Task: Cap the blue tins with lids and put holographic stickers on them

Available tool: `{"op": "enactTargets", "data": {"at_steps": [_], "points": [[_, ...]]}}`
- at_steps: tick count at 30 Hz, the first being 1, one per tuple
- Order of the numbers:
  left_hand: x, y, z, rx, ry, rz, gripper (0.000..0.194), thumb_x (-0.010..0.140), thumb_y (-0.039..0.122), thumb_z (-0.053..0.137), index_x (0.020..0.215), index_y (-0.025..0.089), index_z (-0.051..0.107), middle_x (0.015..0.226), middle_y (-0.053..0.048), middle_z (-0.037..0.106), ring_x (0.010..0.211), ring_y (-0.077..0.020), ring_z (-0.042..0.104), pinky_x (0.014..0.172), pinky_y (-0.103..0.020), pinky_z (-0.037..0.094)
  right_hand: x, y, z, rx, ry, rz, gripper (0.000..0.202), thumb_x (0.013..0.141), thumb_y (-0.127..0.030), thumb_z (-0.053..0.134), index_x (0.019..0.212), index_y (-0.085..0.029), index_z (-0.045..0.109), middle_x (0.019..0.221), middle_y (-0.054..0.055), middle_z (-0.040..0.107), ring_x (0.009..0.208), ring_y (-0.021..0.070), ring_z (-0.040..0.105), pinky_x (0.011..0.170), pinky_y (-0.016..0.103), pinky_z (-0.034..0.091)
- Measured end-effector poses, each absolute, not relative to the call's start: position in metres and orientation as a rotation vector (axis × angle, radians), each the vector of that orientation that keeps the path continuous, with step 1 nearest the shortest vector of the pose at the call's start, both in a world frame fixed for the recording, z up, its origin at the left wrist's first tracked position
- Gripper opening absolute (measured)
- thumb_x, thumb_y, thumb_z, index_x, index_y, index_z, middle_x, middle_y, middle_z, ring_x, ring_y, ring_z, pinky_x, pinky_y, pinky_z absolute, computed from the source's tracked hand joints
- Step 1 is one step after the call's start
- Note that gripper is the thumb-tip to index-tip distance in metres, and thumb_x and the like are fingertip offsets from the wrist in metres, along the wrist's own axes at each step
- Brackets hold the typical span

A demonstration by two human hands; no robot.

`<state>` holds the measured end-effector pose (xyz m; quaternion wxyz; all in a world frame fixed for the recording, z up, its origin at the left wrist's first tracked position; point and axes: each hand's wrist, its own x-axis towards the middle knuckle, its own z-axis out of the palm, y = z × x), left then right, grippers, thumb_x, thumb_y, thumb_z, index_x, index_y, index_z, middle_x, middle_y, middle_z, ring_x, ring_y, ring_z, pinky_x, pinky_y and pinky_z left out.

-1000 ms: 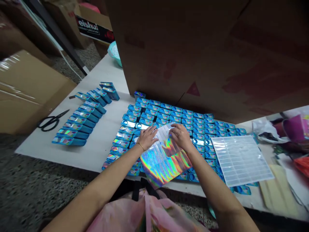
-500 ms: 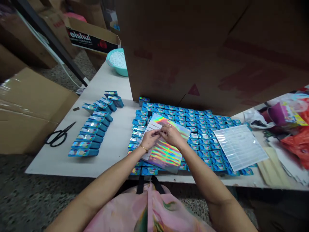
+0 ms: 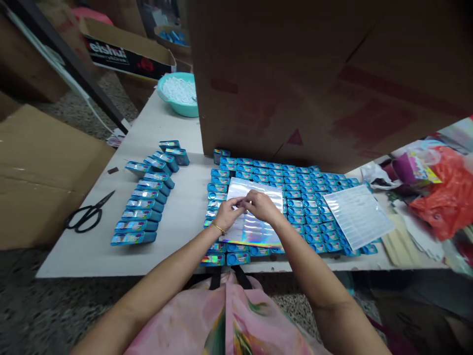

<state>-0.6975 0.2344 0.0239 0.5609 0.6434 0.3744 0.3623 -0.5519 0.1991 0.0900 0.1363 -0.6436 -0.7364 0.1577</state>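
Observation:
A shiny holographic sheet (image 3: 254, 231), which looks like a sticker sheet, lies over rows of small blue boxes (image 3: 312, 229). My left hand (image 3: 229, 212) and my right hand (image 3: 259, 204) meet above its upper middle. Both have fingers closed in a pinch, thumbs and fingertips nearly touching. Whatever is between the fingertips is too small or hidden to tell. A second whitish sheet (image 3: 358, 217), marked in strips, rests on the boxes to the right. More blue boxes (image 3: 142, 215) stand in a curved row on the left of the white table (image 3: 181, 197).
Black scissors (image 3: 90, 212) lie at the table's left. At the back, a turquoise basin (image 3: 185, 109) holds small white pieces. A large cardboard box (image 3: 266, 98) walls off the rear. Red plastic bags (image 3: 443, 197) crowd the right end. Another carton (image 3: 48, 182) stands left of the table.
The holographic sheet has turned to lie squarer to me, and its rainbow glare has mostly faded to silver. Both hands keep their pinch over it. The camera view has shifted slightly.

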Motion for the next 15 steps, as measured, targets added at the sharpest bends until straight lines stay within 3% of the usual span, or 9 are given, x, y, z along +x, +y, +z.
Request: {"op": "enactTargets", "data": {"at_steps": [2,5,8,11,15], "points": [[-0.702,0.238,0.023,1.363,0.906,0.899,0.035,0.065,0.032,0.064,0.096,0.015,0.066,0.071,-0.003,0.065,0.068,-0.0152,0.056,0.067,-0.028,0.043,-0.556,0.208,0.080,-1.748,-2.050,0.554,0.023,0.081,-0.027,0.049,0.095,-0.020,0.065,0.089,0.003,0.060,0.069,0.0105,0.053,0.066,0.023,0.038],[-0.712,0.243,0.017,1.050,0.972,0.975,0.038,0.059,0.033,0.069,0.092,0.014,0.066,0.066,-0.002,0.064,0.064,-0.0141,0.056,0.066,-0.027,0.043,-0.562,0.216,0.056,-1.698,-1.753,0.722,0.041,0.076,-0.037,0.055,0.114,-0.020,0.055,0.098,0.004,0.060,0.065,0.0093,0.052,0.065,0.024,0.041],[-0.725,0.247,0.011,0.782,1.042,1.032,0.039,0.052,0.032,0.074,0.085,0.013,0.066,0.069,-0.003,0.064,0.063,-0.0127,0.056,0.059,-0.024,0.042,-0.570,0.217,0.024,-1.664,-1.624,1.030,0.039,0.069,-0.043,0.060,0.095,-0.016,0.063,0.082,0.003,0.062,0.062,0.0101,0.051,0.059,0.023,0.041],[-0.739,0.250,0.000,0.657,1.104,1.068,0.036,0.049,0.032,0.075,0.077,0.012,0.065,0.065,-0.002,0.062,0.057,-0.0100,0.053,0.052,-0.021,0.038,-0.582,0.221,-0.003,-1.612,-1.502,1.247,0.030,0.070,-0.042,0.057,0.072,-0.013,0.063,0.061,0.000,0.059,0.055,0.0096,0.049,0.055,0.022,0.040],[-0.756,0.264,-0.021,0.561,1.224,1.167,0.033,0.047,0.031,0.076,0.071,0.013,0.064,0.061,-0.002,0.060,0.053,-0.0082,0.050,0.045,-0.019,0.033,-0.599,0.243,-0.016,-1.638,-1.531,1.283,0.028,0.073,-0.041,0.053,0.070,-0.014,0.061,0.057,-0.002,0.057,0.053,0.0094,0.049,0.052,0.020,0.038]]}}
